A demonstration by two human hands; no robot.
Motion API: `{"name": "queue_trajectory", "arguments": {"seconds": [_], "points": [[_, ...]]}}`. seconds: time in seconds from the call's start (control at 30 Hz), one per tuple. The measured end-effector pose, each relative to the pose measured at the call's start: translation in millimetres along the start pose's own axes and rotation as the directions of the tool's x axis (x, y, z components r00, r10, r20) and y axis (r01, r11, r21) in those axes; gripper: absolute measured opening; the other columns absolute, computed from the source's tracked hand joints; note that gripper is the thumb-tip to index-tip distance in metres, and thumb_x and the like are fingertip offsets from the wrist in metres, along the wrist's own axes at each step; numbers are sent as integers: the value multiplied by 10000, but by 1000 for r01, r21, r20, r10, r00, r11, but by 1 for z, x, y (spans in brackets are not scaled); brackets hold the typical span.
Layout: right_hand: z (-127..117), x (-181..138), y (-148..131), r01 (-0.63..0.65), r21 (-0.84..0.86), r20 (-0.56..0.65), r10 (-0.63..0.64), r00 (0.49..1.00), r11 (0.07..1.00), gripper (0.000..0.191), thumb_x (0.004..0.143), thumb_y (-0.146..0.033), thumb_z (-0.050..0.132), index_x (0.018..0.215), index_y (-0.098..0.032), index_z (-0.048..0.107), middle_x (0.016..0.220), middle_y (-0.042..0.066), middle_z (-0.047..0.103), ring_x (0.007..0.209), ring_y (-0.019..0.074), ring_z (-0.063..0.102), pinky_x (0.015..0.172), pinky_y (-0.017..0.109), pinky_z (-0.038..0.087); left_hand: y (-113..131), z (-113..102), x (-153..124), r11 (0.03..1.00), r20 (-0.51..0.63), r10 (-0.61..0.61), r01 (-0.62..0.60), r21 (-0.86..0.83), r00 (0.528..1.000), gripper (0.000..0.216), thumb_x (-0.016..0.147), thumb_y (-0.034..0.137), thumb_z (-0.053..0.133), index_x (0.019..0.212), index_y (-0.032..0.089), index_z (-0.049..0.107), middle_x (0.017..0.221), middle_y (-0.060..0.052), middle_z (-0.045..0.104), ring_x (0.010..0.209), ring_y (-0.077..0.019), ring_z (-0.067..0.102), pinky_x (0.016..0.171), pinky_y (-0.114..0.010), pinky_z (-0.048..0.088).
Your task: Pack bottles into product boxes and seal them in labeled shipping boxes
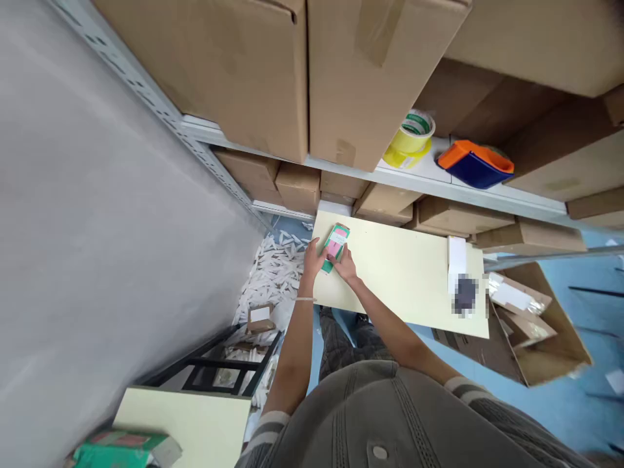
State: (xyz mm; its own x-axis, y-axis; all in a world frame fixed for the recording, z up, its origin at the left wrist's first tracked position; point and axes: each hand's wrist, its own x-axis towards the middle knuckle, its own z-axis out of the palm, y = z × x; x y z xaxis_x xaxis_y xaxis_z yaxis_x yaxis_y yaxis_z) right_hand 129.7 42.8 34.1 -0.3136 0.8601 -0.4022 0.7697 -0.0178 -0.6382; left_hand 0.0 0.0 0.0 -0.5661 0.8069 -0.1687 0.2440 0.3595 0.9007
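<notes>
A small green and pink packet [334, 245] lies at the near left corner of a pale yellow table [404, 273]. My left hand [312, 259] grips its left side with fingers curled around it. My right hand [346, 264] presses on its right edge, fingers closed against it. Both forearms reach forward from my grey striped top.
Large cardboard boxes [273, 71] fill the metal shelves above. Yellow tape rolls [410, 138] and an orange-blue bin [475, 164] sit on a shelf. A white box [457, 259] rests on the table. An open carton [533, 325] stands right. White scraps [273, 273] litter the floor left.
</notes>
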Motion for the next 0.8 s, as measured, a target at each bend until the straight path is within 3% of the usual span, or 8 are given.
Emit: {"name": "queue_trajectory", "arguments": {"seconds": [0.1, 0.2, 0.33, 0.47, 0.63, 0.8], "points": [[7, 12, 1, -49, 166, -13, 52, 999, 985, 812, 798, -400, 598, 1480, -106, 269, 1408, 220, 467, 1215, 322, 545, 1004, 462, 454, -5, 20, 22, 997, 111, -56, 61, -39, 992, 465, 841, 351, 611, 1272, 191, 536, 1347, -140, 543, 1280, -270, 508, 1090, -405, 387], [11, 18, -2, -72, 410, 4, 78, 997, 909, 721, 733, -288, 639, 1393, -162, 376, 1256, 132, 603, 1103, 251, 603, 959, 406, 494, -11, 35, 29, 987, 161, -148, 157, -44, 976, 449, 855, 382, 590, 1260, 192, 546, 1309, -138, 575, 1269, -274, 519, 1086, -428, 384], [11, 12, -7, -175, 643, 97, 148, 984, 746, 622, 689, -229, 643, 1281, -242, 455, 1115, 48, 666, 950, 208, 643, 825, 372, 552, -16, 41, 22, 975, 141, -217, 221, -12, 966, 471, 849, 381, 585, 1287, 213, 543, 1344, -133, 563, 1324, -295, 474, 1119, -444, 344], [10, -8, -3, -268, 699, 158, 222, 962, 663, 615, 650, -173, 606, 1241, -265, 463, 1073, 20, 664, 919, 205, 645, 778, 358, 560, -11, 38, 1, 972, 175, -234, 235, 16, 956, 529, 837, 326, 586, 1346, 203, 508, 1381, -139, 532, 1328, -308, 474, 1120, -444, 355], [-1, -34, 16, -104, 756, -30, 194, 981, 647, 664, 606, -148, 589, 1248, -220, 432, 1133, 55, 610, 1015, 204, 602, 905, 364, 519, 8, 43, -37, 992, 213, -117, 125, -24, 970, 577, 833, 305, 580, 1391, 217, 464, 1397, -119, 499, 1341, -277, 462, 1136, -397, 353], [-41, -53, 48, 80, 688, -158, 40, 987, 721, 718, 627, -175, 610, 1296, -208, 351, 1162, 81, 568, 1075, 212, 567, 952, 379, 487, 37, 71, -65, 977, 224, -23, 70, -202, 974, 596, 810, 299, 611, 1377, 196, 461, 1376, -132, 494, 1340, -279, 465, 1129, -378, 367]]}}
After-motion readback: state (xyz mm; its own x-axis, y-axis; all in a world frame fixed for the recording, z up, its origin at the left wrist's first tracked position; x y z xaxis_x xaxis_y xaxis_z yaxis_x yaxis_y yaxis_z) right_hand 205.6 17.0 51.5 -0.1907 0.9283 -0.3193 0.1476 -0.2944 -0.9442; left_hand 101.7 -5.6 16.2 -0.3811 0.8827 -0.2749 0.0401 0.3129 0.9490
